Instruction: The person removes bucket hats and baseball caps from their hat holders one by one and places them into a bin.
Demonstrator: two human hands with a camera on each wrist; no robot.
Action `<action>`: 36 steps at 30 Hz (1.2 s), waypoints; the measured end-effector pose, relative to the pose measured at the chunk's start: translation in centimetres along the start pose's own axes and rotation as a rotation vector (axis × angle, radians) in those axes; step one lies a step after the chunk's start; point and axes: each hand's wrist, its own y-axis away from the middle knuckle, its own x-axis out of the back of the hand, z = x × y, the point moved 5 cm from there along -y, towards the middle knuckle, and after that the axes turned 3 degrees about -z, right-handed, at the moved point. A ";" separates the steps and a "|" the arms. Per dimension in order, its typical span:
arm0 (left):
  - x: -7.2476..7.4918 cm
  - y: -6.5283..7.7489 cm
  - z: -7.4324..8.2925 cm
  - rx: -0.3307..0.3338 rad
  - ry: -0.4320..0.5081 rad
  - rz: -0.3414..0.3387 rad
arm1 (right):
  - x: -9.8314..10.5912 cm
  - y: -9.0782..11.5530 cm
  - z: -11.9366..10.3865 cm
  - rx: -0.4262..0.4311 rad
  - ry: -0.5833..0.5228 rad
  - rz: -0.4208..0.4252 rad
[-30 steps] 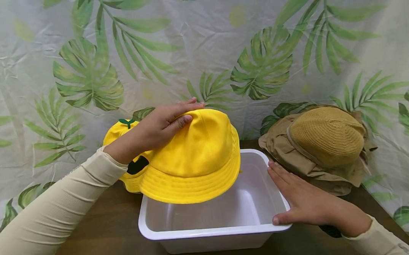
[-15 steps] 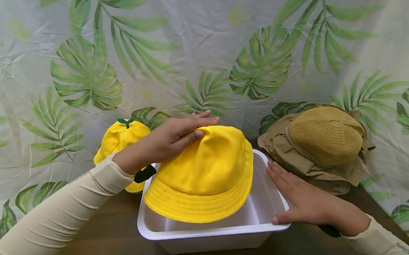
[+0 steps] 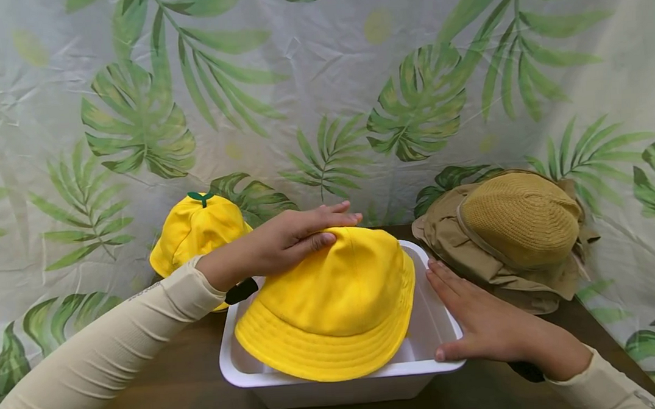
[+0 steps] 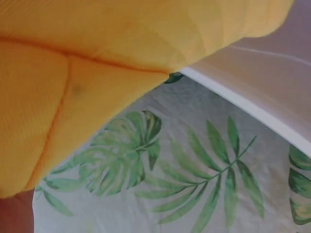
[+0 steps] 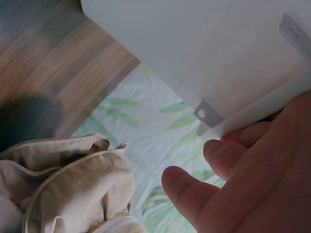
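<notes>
My left hand (image 3: 293,241) holds a yellow bucket hat (image 3: 339,295) by the top of its crown, thumb on the near side. Below it is a white plastic tub (image 3: 428,366); the hat covers much of the opening, and its front brim overlaps the near rim in the head view. In the left wrist view the yellow cloth (image 4: 112,34) slants beside the tub wall (image 4: 272,114). My right hand (image 3: 492,319) lies along the tub's right rim, fingers extended and thumb at the near corner. The right wrist view shows its fingers (image 5: 187,189) just by the rim.
Another yellow hat (image 3: 207,222) with a green sprout on top sits behind my left forearm. Right of the tub, a tan knitted hat (image 3: 520,220) lies on a khaki cloth hat (image 3: 490,277). A leaf-patterned sheet (image 3: 322,76) hangs behind the dark wooden table (image 3: 164,370).
My left hand has brought the yellow bucket hat down and slightly right, lower over the tub. More of the sprout hat shows now. My right hand has stayed at the rim.
</notes>
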 end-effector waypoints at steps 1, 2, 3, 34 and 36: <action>-0.2 0.1 -0.2 0.007 0.000 -0.005 | 0.0 0.0 0.0 -0.003 -0.001 0.002; -0.3 0.1 -0.4 0.016 -0.001 -0.009 | 0.0 0.0 0.0 -0.007 -0.002 0.003; -0.5 0.2 -0.7 0.028 -0.004 -0.013 | -0.1 0.0 0.0 -0.011 -0.001 0.002; -2.4 1.5 -6.1 0.235 -0.133 -0.129 | -0.4 -0.1 0.1 -0.036 -0.002 -0.002; -2.4 1.6 -6.3 0.237 -0.137 -0.129 | -0.4 0.0 0.2 -0.033 -0.002 0.000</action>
